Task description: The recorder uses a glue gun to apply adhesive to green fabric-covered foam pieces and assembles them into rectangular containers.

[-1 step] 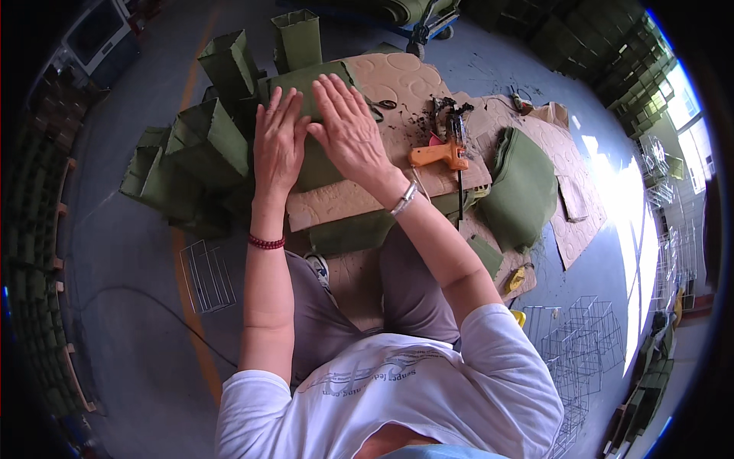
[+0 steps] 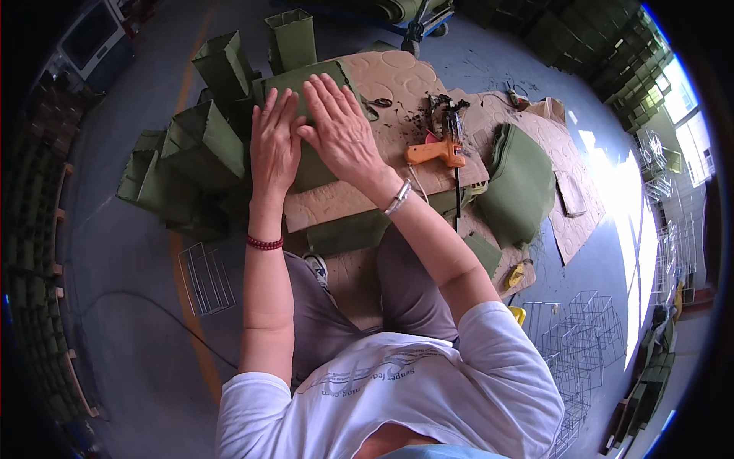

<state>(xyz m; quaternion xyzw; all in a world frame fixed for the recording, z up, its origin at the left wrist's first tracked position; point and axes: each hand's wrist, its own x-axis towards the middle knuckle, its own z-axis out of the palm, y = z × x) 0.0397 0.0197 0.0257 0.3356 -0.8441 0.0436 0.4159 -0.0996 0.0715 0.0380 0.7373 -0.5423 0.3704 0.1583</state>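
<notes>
Both my hands lie flat, fingers stretched out, on a green felt-like piece that rests on the cardboard-covered work surface. My left hand is over the piece's left side. Close beside it, my right hand covers the middle, its thumb near or against the left hand; I cannot tell if they touch. Neither hand holds anything. To the right of them an orange glue gun lies on the cardboard among dark smears. A small pair of dark-handled scissors appears to lie beyond the piece's right edge.
Several open green felt box shapes stand at the left. A stack of green sheets lies to the right. Wire frames stand on the floor at lower right, another wire frame at left. A cable crosses the floor. A blue cart is behind.
The whole view has shifted slightly, with things sitting a little further left. Both hands stay flat on the green piece.
</notes>
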